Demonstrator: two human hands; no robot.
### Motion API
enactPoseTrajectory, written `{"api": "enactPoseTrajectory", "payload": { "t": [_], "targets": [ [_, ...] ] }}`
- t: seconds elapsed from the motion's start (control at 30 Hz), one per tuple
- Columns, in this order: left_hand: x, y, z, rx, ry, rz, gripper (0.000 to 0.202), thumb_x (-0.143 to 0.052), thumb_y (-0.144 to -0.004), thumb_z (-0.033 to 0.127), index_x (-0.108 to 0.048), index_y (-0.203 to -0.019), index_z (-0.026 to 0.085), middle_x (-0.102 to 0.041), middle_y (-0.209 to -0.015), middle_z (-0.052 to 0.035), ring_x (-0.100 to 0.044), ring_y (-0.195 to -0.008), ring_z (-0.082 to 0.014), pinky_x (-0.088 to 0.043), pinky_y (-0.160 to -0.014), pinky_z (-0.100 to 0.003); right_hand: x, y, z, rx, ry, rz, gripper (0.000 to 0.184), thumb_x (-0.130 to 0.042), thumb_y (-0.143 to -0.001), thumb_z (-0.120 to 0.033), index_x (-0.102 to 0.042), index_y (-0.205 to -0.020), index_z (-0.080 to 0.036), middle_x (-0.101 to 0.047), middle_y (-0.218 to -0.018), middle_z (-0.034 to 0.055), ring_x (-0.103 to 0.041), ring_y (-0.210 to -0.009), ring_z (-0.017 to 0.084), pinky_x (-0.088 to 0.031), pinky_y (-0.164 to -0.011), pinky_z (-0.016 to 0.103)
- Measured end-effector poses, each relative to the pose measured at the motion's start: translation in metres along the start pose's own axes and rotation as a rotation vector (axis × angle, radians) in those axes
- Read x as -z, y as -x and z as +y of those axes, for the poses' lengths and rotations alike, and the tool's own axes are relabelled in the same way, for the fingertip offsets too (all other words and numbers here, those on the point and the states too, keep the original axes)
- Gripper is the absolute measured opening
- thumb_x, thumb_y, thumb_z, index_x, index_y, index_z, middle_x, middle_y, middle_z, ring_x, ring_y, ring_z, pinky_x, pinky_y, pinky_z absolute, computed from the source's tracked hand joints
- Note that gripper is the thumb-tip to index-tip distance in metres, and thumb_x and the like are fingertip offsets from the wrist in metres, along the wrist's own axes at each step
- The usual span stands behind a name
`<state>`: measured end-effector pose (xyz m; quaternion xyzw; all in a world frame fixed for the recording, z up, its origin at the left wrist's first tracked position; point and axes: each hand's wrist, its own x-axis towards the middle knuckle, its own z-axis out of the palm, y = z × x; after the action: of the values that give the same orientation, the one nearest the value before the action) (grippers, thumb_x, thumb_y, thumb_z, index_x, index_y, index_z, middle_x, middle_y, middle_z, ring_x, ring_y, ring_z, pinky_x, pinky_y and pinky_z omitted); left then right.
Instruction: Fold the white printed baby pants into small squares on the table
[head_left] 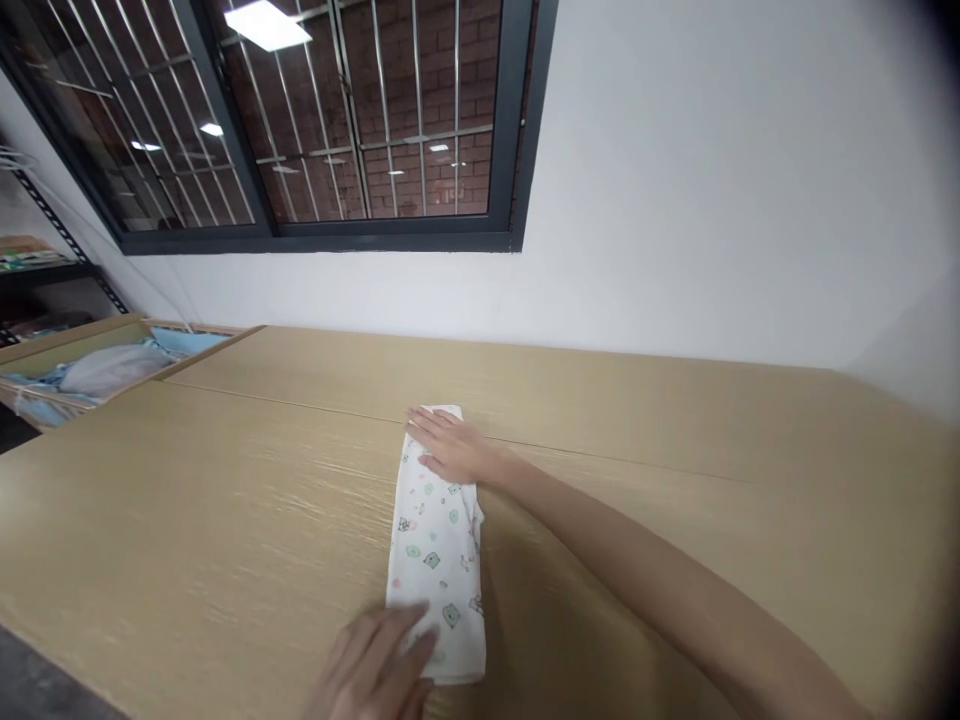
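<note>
A white cloth [436, 545] with small green and pink prints lies folded into a long narrow strip on the wooden table [225, 500]. My right hand [448, 447] rests flat on its far end, fingers stretched out. My left hand [375, 665] lies on the near end at the bottom of the view, fingers extended and slightly blurred. Neither hand grips the cloth.
A wooden box [90, 365] with light blue and white fabrics sits at the far left beside the table. A dark shelf [37, 265] stands behind it. A barred window [315, 120] and a white wall [712, 180] run along the table's far side.
</note>
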<state>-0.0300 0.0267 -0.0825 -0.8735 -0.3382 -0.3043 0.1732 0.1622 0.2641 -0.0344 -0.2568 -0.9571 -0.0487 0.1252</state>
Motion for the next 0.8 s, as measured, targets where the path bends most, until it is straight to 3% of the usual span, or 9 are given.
{"api": "enactPoseTrajectory", "payload": {
  "t": [0.07, 0.17, 0.3, 0.43, 0.57, 0.67, 0.73, 0.8],
  "targets": [
    [0.014, -0.007, -0.006, 0.027, 0.043, -0.062, 0.023, -0.045, -0.099, 0.019, -0.066, -0.107, 0.018, -0.075, -0.101, -0.0071, -0.073, -0.083, -0.0192, -0.062, -0.066, -0.031, 0.017, 0.017, -0.029, 0.011, -0.043, 0.033, 0.049, -0.049, -0.101, -0.033, -0.049, -0.145, -0.010, -0.043, -0.154, 0.0204, -0.036, -0.143, 0.032, -0.031, -0.115, 0.049],
    [0.024, -0.010, -0.009, 0.037, 0.087, -0.139, 0.023, -0.042, -0.100, 0.018, -0.065, -0.105, 0.018, -0.073, -0.096, -0.0064, -0.071, -0.078, -0.0193, -0.061, -0.064, -0.031, 0.042, 0.049, -0.071, 0.041, -0.184, -0.005, 0.033, -0.051, -0.101, -0.033, -0.063, -0.125, -0.014, -0.064, -0.123, 0.0150, -0.057, -0.113, 0.027, -0.044, -0.099, 0.045],
    [0.024, -0.011, -0.006, 0.004, 0.057, -0.202, 0.023, -0.041, -0.099, 0.014, -0.063, -0.105, 0.017, -0.071, -0.096, -0.0088, -0.070, -0.080, -0.0232, -0.061, -0.066, -0.036, 0.061, 0.092, -0.114, 0.054, -0.401, -0.101, 0.026, -0.057, -0.097, -0.033, -0.066, -0.114, -0.016, -0.066, -0.097, 0.0072, -0.059, -0.090, 0.020, -0.046, -0.086, 0.035],
    [0.020, -0.007, -0.004, -0.005, 0.015, -0.225, 0.031, -0.035, -0.096, 0.006, -0.062, -0.110, 0.015, -0.069, -0.100, -0.0103, -0.069, -0.085, -0.0227, -0.061, -0.073, -0.036, 0.056, 0.122, -0.141, 0.025, -0.408, -0.174, 0.021, -0.058, -0.095, -0.037, -0.065, -0.101, -0.018, -0.066, -0.094, 0.0054, -0.058, -0.089, 0.020, -0.046, -0.088, 0.034],
    [0.010, -0.002, -0.003, 0.075, -0.034, -0.168, 0.036, -0.034, -0.093, 0.003, -0.059, -0.117, 0.014, -0.069, -0.103, -0.0102, -0.069, -0.091, -0.0229, -0.060, -0.080, -0.037, 0.046, 0.134, -0.156, -0.008, -0.293, -0.145, 0.024, -0.057, -0.093, -0.035, -0.064, -0.107, -0.017, -0.068, -0.105, 0.0100, -0.059, -0.097, 0.025, -0.048, -0.089, 0.038],
    [0.010, -0.004, -0.002, 0.168, 0.121, -0.198, 0.032, -0.034, -0.095, 0.005, -0.059, -0.111, 0.018, -0.069, -0.099, -0.0071, -0.067, -0.087, -0.0195, -0.059, -0.078, -0.033, 0.045, 0.139, -0.162, -0.012, -0.233, -0.106, 0.025, -0.051, -0.093, -0.026, -0.065, -0.113, -0.020, -0.070, -0.103, 0.0117, -0.062, -0.092, 0.027, -0.050, -0.085, 0.040],
    [0.018, -0.009, 0.000, 0.204, 0.292, -0.276, 0.026, -0.037, -0.096, 0.008, -0.058, -0.102, 0.021, -0.068, -0.095, -0.0043, -0.067, -0.084, -0.0167, -0.059, -0.077, -0.029, 0.042, 0.142, -0.166, 0.010, -0.218, -0.086, 0.033, -0.046, -0.092, -0.020, -0.066, -0.119, -0.022, -0.072, -0.099, 0.0117, -0.065, -0.087, 0.028, -0.052, -0.082, 0.041],
    [0.031, -0.015, 0.003, 0.219, 0.446, -0.364, 0.022, -0.041, -0.096, 0.013, -0.059, -0.101, 0.024, -0.070, -0.096, -0.0026, -0.068, -0.086, -0.0152, -0.058, -0.078, -0.026, 0.036, 0.146, -0.171, 0.023, -0.214, -0.064, 0.041, -0.044, -0.094, -0.023, -0.063, -0.130, -0.023, -0.073, -0.092, 0.0115, -0.067, -0.079, 0.030, -0.053, -0.076, 0.044]
  ]
}}
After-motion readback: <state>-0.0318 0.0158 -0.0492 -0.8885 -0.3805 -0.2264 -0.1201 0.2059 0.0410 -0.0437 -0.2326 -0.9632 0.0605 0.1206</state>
